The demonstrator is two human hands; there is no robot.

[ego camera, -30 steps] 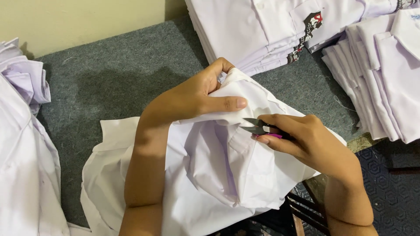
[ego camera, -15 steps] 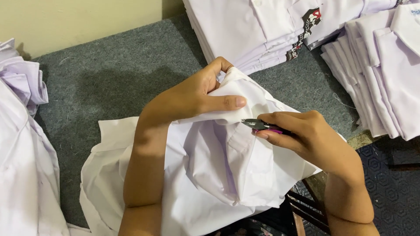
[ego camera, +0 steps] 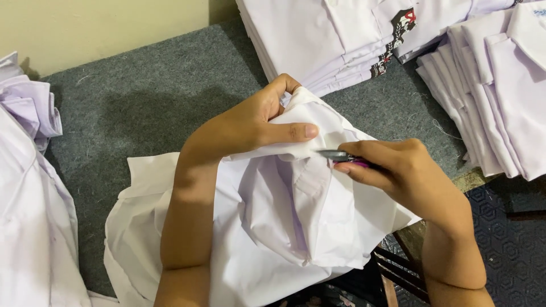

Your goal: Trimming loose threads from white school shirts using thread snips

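A white shirt lies bunched on the grey felt table in front of me. My left hand pinches a raised fold of its cloth, thumb stretched along the crease. My right hand holds small thread snips with a pink handle. Their metal tips touch the fold just right of my left thumb. Most of the snips is hidden inside my fingers.
A stack of folded white shirts with a dark patterned tag sits at the back. Another folded stack stands at the right edge. Loose pale shirts pile up on the left. A dark patterned floor shows beyond the table's right edge.
My right hand has shifted the snips slightly left, closer to the pinched fold, and the blades look closed now. My left hand keeps its grip in the same place.
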